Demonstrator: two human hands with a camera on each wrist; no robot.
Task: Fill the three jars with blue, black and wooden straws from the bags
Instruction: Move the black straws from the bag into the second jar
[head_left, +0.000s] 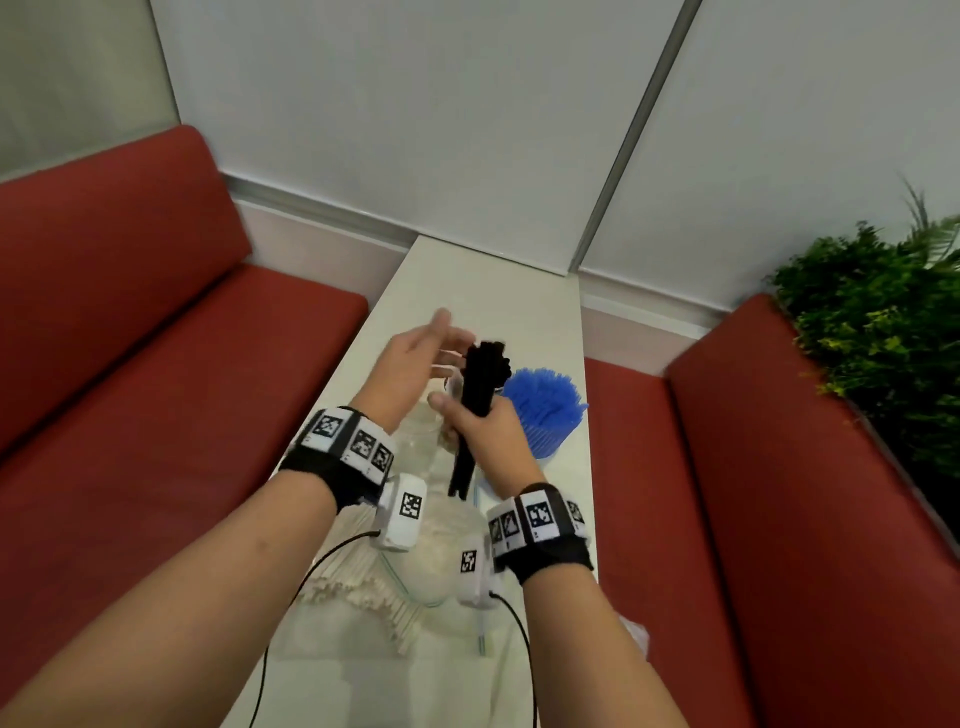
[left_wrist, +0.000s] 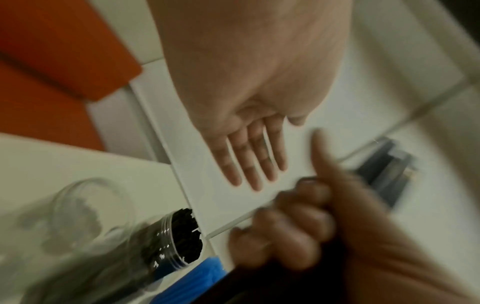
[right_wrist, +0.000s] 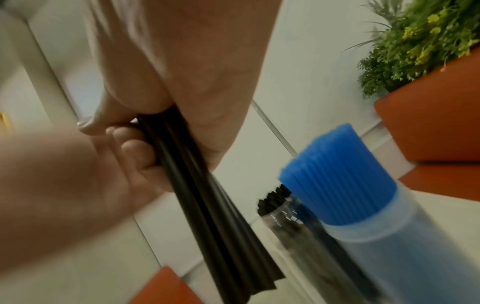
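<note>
My right hand (head_left: 467, 421) grips a bundle of black straws (head_left: 475, 410), held upright above the jars; its fingers (right_wrist: 135, 148) curl round the black straws (right_wrist: 202, 195). My left hand (head_left: 434, 345) hovers just left of the bundle's top, palm open, fingers (left_wrist: 249, 164) straight and holding nothing. A clear jar of black straws (left_wrist: 182, 236) stands on the table, also in the right wrist view (right_wrist: 275, 203). Beside it is a jar packed with blue straws (head_left: 545, 410) (right_wrist: 345, 181). A third clear jar (left_wrist: 85, 209) is blurred. Wooden straws (head_left: 353, 587) lie in a clear bag near me.
The narrow white table (head_left: 483, 291) runs away from me between two red benches (head_left: 156, 374) (head_left: 779, 467). A green plant (head_left: 883, 322) stands behind the right bench. White walls close off the far end. Cables hang from both wrist cameras.
</note>
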